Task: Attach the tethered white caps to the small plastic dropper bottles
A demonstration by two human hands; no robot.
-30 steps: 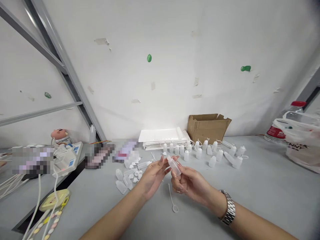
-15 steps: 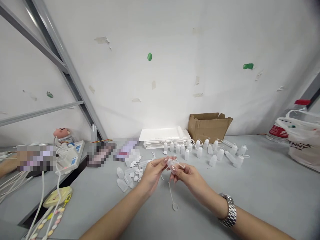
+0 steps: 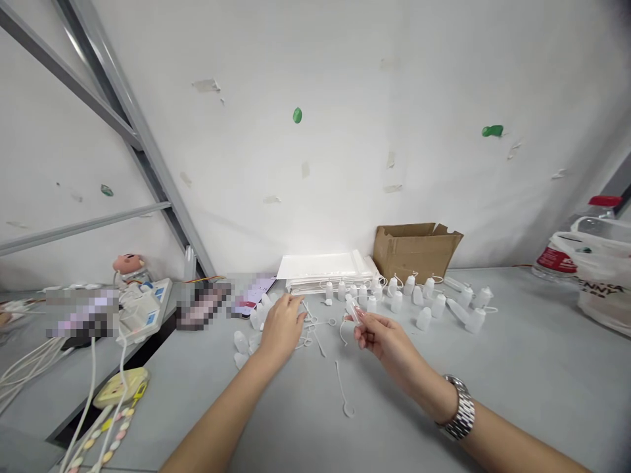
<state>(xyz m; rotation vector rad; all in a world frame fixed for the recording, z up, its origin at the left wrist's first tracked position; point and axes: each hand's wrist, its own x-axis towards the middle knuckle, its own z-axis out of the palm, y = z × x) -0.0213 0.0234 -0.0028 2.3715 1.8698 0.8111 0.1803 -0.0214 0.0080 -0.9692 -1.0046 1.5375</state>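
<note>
Hands: right hand (image 3: 387,338) pinches a small bottle between thumb and fingers; left hand (image 3: 280,327) is loosely spread, back up, with no object seen in its grasp, though its underside is hidden.
Held bottle: (image 3: 353,314) at the right fingertips, tilted, raised before the standing bottles; a thin strap (image 3: 343,334) dangles just beside it, its join too small to make out.
Weight and feel: probably very light; the translucent wall looks like soft, smooth plastic, likely to dent under a hard squeeze and slide a little, but unlikely to break.
Best hold: around the body, I judge, leaving the neck and strap free.
Loose straps: (image 3: 311,322) a tangle between the hands, close to the left thumb, likely bendy and apt to snag; a lone strap (image 3: 342,394) lies nearer the wearer, between the forearms.
Loose bottles: (image 3: 241,341) left of the left hand, which covers part of their pile.
Standing bottles: (image 3: 396,302) beyond and right of the right hand, many with looped straps; close enough that a careless knuckle could topple some.
Farther off: white stack (image 3: 323,268) and box (image 3: 414,256) beyond both hands; phone (image 3: 254,295) beyond the left; bag (image 3: 604,282) well right of the right.
Desk: (image 3: 399,433) flat and grey beneath both hands.
</note>
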